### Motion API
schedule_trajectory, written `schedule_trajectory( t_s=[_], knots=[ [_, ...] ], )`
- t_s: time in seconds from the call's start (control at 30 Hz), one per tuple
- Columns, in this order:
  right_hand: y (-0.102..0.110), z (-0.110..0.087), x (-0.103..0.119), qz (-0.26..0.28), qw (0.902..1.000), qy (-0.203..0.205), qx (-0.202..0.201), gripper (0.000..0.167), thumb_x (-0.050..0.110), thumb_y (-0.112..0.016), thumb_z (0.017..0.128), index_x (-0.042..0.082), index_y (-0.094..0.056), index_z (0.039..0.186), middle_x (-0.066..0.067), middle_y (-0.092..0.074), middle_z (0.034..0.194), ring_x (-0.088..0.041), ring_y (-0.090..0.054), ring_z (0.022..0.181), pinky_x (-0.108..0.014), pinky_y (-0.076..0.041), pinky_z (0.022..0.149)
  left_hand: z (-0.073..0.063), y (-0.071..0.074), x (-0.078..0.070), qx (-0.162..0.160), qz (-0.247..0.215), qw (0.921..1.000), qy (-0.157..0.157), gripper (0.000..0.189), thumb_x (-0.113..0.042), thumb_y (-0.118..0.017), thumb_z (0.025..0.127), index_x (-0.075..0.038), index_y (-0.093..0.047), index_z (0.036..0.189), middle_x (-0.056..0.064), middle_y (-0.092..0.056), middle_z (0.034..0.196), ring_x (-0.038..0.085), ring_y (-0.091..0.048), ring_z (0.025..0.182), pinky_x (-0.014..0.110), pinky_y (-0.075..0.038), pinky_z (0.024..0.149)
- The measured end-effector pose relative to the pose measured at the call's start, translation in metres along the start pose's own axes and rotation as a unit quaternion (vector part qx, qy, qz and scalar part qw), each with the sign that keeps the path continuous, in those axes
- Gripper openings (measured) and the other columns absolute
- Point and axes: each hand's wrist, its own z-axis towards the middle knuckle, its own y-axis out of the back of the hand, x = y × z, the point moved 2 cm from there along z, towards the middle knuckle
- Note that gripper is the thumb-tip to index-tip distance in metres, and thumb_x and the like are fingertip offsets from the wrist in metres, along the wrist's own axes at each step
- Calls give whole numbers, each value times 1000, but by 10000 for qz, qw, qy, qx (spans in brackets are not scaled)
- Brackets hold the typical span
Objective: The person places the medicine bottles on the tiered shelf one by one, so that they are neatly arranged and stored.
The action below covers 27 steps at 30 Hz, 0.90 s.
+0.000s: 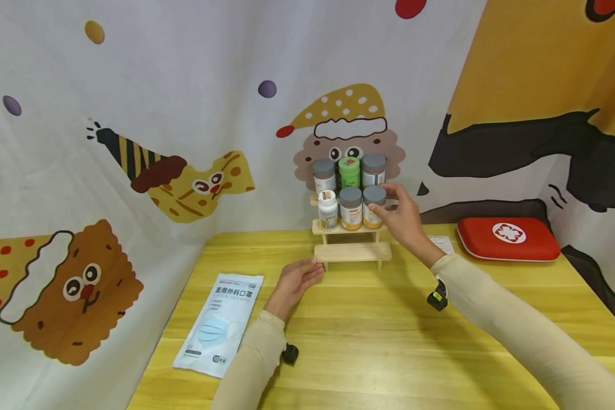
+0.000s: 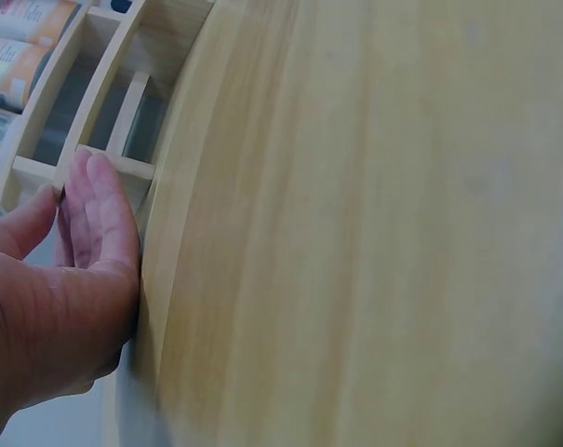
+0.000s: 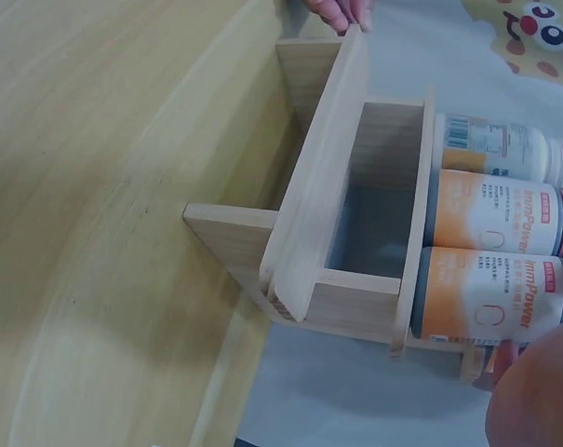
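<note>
A small stepped wooden rack (image 1: 352, 251) stands at the back of the table. My left hand (image 1: 297, 280) is at the left end of its lowest step, with thumb and straight fingers on either side of the board's end (image 2: 74, 149). My right hand (image 1: 406, 219) grips a grey-lidded jar (image 1: 374, 215) with an orange-and-white label at the right of the middle step. Beside that jar stand a matching jar (image 1: 351, 209) and a white bottle (image 1: 328, 212). On the top step are two grey-lidded jars and a green container (image 1: 349, 172) between them.
A face mask packet (image 1: 218, 324) lies on the table at the left. At the back right is a red zipped case (image 1: 509, 239) with a white emblem, near a small white paper (image 1: 442, 244). A printed cloth (image 1: 246, 51) hangs behind the table.
</note>
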Motion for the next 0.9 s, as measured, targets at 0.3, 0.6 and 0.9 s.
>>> schedule_trajectory(
  t_s=[0.3,0.6,0.9],
  knots=[
    [2,2,-6,-183,9987,61,-472,56,24,-82,95,5,-57,141,-17,-60,136,-31,-63,124,-49,-62,98,-1,-3,0,-4,-10,10000,32,37,-9,-63,106,9,-59,138,8,-78,103,18,-78,99,34,-66,99],
    [2,1,-7,-254,9983,115,-518,58,23,-82,96,3,-55,143,-20,-58,135,-36,-62,124,-48,-63,95,0,-5,-1,41,-45,10000,21,34,-10,-64,107,8,-61,135,8,-78,102,19,-78,99,32,-67,96],
    [-3,-3,-7,-190,9974,136,-678,59,20,-82,95,0,-54,144,-22,-58,138,-40,-62,124,-50,-63,94,-2,-4,-2,31,14,10000,4,38,-11,-63,107,11,-58,138,10,-78,104,19,-78,99,36,-65,100]
  ],
)
